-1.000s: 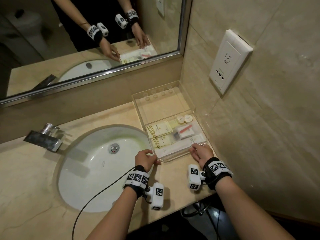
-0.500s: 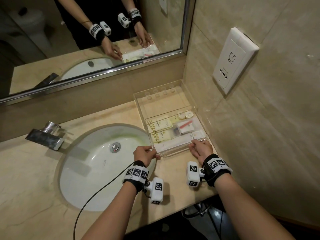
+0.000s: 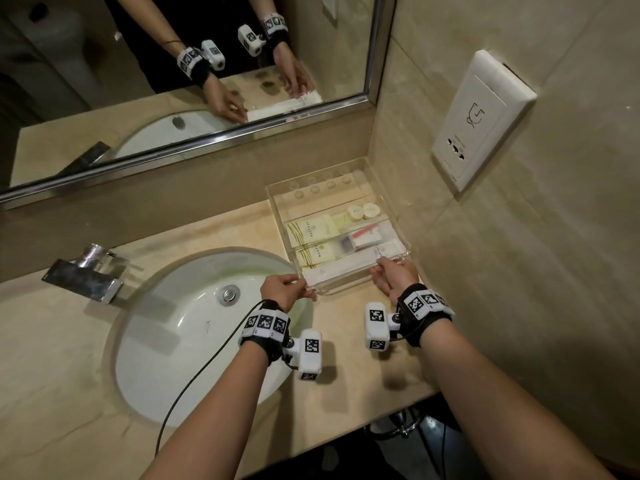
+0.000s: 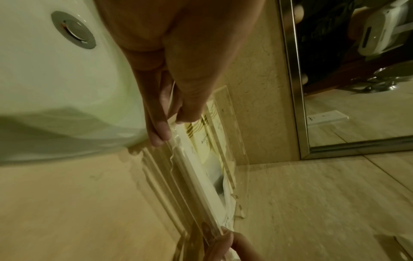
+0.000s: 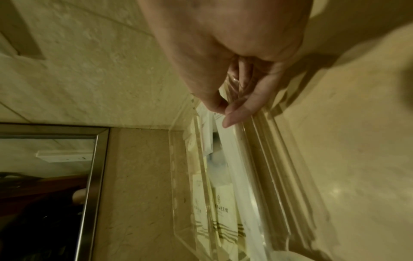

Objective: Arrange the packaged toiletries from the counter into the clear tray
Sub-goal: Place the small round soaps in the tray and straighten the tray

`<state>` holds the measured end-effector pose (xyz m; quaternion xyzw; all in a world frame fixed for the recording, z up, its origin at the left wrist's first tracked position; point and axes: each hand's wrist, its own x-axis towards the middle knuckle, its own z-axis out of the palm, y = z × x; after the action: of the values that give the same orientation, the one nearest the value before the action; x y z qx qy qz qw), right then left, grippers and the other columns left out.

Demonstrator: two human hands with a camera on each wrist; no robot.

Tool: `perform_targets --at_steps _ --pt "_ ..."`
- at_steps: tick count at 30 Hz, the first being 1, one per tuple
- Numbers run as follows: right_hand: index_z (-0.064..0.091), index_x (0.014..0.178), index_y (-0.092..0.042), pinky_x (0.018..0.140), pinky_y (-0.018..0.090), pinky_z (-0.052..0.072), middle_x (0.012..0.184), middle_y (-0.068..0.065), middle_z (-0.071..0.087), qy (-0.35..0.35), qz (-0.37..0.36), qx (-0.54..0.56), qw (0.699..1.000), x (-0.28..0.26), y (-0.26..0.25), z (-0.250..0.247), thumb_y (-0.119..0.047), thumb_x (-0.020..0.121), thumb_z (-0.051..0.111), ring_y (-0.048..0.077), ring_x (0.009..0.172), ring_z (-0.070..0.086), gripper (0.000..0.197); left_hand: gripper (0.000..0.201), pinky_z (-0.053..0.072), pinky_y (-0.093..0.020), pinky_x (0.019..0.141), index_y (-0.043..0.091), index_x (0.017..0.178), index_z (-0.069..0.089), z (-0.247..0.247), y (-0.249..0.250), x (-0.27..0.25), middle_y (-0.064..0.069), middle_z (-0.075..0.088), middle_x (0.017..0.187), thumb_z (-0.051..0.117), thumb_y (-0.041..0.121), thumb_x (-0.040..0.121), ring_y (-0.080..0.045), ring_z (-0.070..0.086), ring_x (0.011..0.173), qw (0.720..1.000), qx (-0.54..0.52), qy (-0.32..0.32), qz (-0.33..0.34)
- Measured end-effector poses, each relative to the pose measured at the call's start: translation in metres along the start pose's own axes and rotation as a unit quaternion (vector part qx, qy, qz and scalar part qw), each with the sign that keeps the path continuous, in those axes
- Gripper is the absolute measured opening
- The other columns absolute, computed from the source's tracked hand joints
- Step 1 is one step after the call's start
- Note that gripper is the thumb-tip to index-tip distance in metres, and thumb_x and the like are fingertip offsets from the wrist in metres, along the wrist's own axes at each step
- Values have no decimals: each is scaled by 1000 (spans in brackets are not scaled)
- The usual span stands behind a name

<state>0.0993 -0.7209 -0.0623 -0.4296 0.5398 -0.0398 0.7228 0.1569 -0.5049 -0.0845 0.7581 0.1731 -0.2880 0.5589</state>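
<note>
Centrally, the tray (image 3: 401, 252), a clear box, sits on the bench (image 3: 62, 393) in the far right corner, between the sink (image 3: 166, 341) on its left and the tiled wall (image 3: 519, 271) on its right. Its long axis runs near to far, toward the mirror (image 3: 194, 84); its short near wall faces the person.

The packets (image 3: 313, 242) all lie in the near half of the tray, none on the bare bench. Two cream sachets lie at the left, a clear packet with a red item at the right, two small round pieces beyond them, and a long white packet (image 3: 346, 268) lies along the near wall, its long axis left to right, across the tray's own.

The left hand (image 3: 282, 291) takes the near left corner: in the left wrist view its thumb comes over the rim and its fingers (image 4: 159, 127) lie down the outer face, so this grip pinches the tray wall. The right hand (image 3: 394, 278) takes the near right corner in the same manner, thumb inside and fingers (image 5: 240, 110) outside, closed on the wall. Both grips thus stand at the ends of the near wall, equally close, with the whole tray lying beyond them.

Judged from this, the packing looks done, and the next move is likely a two-handed slide along the long axis to seat the tray against the far corner.
</note>
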Motion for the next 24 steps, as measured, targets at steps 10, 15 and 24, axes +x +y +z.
perform_targets --at_steps 10,15,24 --pt "53 82 -6 55 24 60 71 8 60 5 12 -35 999 15 -18 29 0 87 64 21 70 62 13 23 57 -39 90 -8 101 66 -4 19 28 -12 73 66 68 6 83 -31 74 79 999 -50 15 -14" --pt "57 96 -3 91 32 55 86 11 62 -14 -3 0 1000 22 -20 38 -6 93 60 17 80 62 6 7 61 -25 72 -5 83 64 0 26 22 -26 68 84 59 -4 87 -24 72 71 978 -204 11 -50" --pt "66 88 2 99 40 52 100 17 71 32 -3 -83 996 25 -14 39 5 83 59 29 109 66 8 18 60 -28 57 -15 106 52 -1 33 5 -30 65 103 40 -7 95 -37 67 98 900 -408 -30 -151"
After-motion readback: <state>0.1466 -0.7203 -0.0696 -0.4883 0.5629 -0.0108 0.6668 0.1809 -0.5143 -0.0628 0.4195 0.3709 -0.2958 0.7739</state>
